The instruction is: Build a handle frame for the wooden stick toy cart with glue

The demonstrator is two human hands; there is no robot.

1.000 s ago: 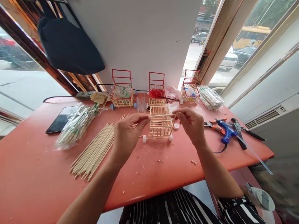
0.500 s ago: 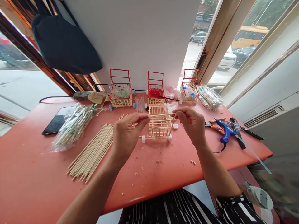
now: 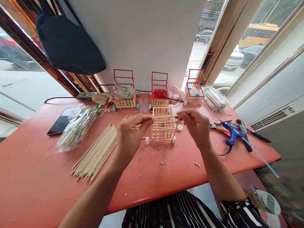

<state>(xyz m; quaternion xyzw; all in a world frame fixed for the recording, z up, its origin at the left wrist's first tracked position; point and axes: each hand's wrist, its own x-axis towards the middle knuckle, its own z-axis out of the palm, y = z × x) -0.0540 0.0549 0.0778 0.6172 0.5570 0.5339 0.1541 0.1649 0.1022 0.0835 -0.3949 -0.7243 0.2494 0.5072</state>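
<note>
Pinched by its left end in my left hand [image 3: 130, 136] is a thin wooden stick [image 3: 165, 117], lying nearly level. The fingers of my right hand [image 3: 197, 129] are closed on its other end. Just behind and below the stick stands a small cart [image 3: 163, 134] built from pale wooden sticks, with white wheels showing at its front corners. Whether the stick touches the cart's top rim I cannot tell. A bundle of loose wooden sticks [image 3: 97, 153] lies to the left of my left hand, and a white bottle cap [image 3: 180, 128] is near my right hand.
Three stick carts with red handles [image 3: 123, 70] line the wall. On the right lie a blue glue gun [image 3: 232, 134], orange-handled pliers [image 3: 219, 129] and black-handled tools [image 3: 242, 126]. Bagged sticks [image 3: 78, 126] and a dark tablet [image 3: 58, 123] are at left. Small scraps [image 3: 197, 164] dot the red table [image 3: 171, 177].
The view has shifted slightly, so everything sits a little farther right in it. Both hands keep their pinch on the stick, with almost no movement relative to the cart.
</note>
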